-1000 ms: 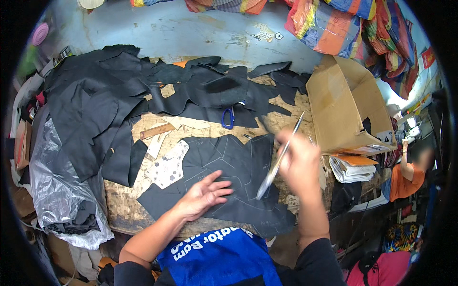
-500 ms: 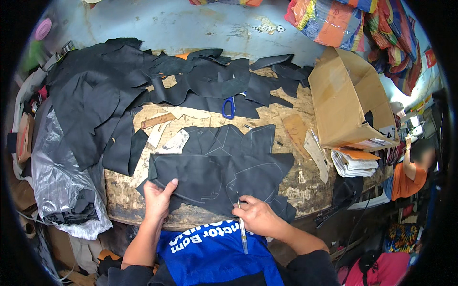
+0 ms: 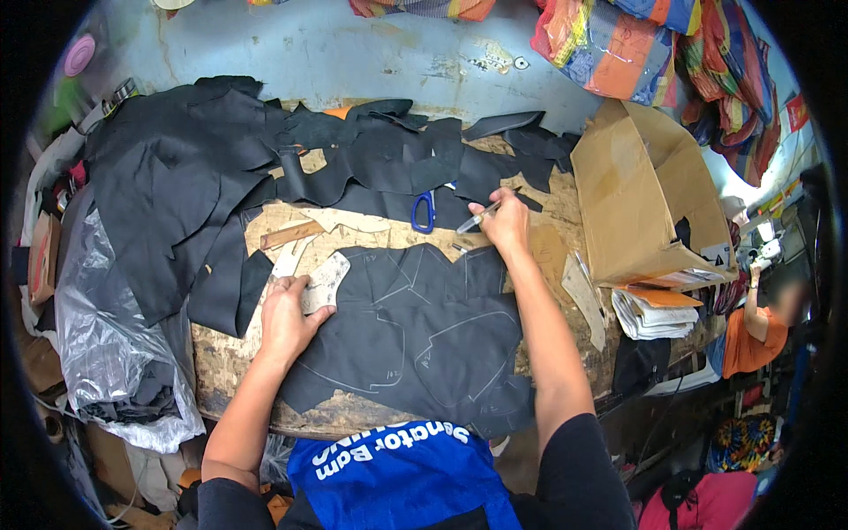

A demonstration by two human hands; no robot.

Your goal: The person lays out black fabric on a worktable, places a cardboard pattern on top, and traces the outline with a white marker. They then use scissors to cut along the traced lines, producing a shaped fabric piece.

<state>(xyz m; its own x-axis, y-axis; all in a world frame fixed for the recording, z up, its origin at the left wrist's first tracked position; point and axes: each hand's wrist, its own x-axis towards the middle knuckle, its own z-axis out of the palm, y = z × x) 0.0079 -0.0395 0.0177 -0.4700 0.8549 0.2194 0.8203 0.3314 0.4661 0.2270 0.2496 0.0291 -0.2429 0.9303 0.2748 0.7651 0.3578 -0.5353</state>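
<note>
A black leather sheet with pale traced outlines lies flat on the worktop near its front edge. The left hand presses a speckled pattern card against it, palm down, steadying both. The right hand pinches a marking pen at the sheet's far edge, beside blue-handled scissors.

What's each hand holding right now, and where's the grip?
Right hand grips a pen by its lower end. Left hand presses a pale pattern piece onto the black sheet.

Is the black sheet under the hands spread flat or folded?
Spread flat: the black sheet lies open on the worktable, chalk outlines showing across it.
</note>
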